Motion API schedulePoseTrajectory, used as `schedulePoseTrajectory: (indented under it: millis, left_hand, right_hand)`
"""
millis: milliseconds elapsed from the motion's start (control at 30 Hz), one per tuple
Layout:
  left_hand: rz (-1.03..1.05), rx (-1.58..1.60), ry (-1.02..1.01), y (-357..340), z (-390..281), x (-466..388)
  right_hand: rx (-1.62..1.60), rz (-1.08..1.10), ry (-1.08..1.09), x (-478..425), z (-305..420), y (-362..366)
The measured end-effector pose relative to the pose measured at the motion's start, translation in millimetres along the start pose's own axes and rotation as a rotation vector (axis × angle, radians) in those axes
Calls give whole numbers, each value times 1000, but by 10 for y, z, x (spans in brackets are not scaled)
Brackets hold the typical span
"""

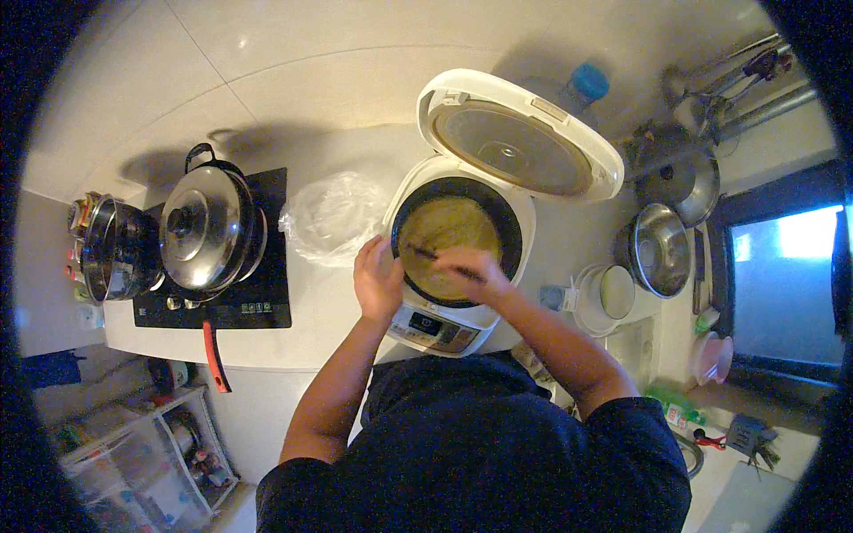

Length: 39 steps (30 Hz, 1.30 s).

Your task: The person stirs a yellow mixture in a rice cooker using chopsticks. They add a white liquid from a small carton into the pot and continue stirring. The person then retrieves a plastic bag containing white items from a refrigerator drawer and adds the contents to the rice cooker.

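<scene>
A white electric rice cooker (526, 230) stands right before me with its lid (510, 152) raised. Inside its dark inner pot (512, 250) lies a yellowish-brown food (453, 223); I cannot tell what kind. My left hand (378, 280) is at the cooker's left front rim, its thumb along the edge and its fingers on the outer side. Over the pot, my right hand (470, 270) is blurred and grips a thin dark utensil (421, 252) whose tip is at the food. Its exact kind is unclear.
Left of the cooker lies a crumpled clear plastic bag (333, 216). A lidded pan (203, 230) and a steel pot (110, 250) stand by a black induction cooktop (273, 293); a red handle (214, 356) juts past the counter edge. Rightward are a steel bowl (660, 250) and a blue-capped bottle (590, 81).
</scene>
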<state>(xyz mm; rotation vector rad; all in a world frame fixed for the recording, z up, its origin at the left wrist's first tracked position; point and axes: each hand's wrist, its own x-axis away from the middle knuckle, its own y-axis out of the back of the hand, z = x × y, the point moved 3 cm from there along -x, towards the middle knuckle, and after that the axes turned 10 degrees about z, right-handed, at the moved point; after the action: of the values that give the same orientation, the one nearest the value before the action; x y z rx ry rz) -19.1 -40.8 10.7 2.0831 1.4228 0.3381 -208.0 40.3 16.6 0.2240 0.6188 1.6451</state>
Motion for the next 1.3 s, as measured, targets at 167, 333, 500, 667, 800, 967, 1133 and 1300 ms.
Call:
schedulePoseTrajectory:
  millis: [167,333,500,667,800,967,1133,1300]
  left_hand:
    - [3,-33,37,-2,-20,-18]
    - [2,8,9,1,12,8]
    - [-9,-18,8,7,0,-4]
    - [-23,-24,-42,-28,33,3]
    - [-6,-16,-38,5,-6,-2]
    - [-12,-41,-30,-30,-16,-14]
    - [-25,-15,-66,-5,31,11]
    - [0,-47,-13,-24,58,0]
  right_hand:
    - [206,-224,-118,90,-227,405]
    - [53,3,121,-58,72,-75]
    - [290,-189,-178,241,-166,536]
    - [195,193,-47,365,441,235]
    - [319,-228,-28,339,64,504]
    - [162,174,-29,550,265,141]
    - [220,-158,-153,431,203,463]
    - [400,371,-208,461,510,216]
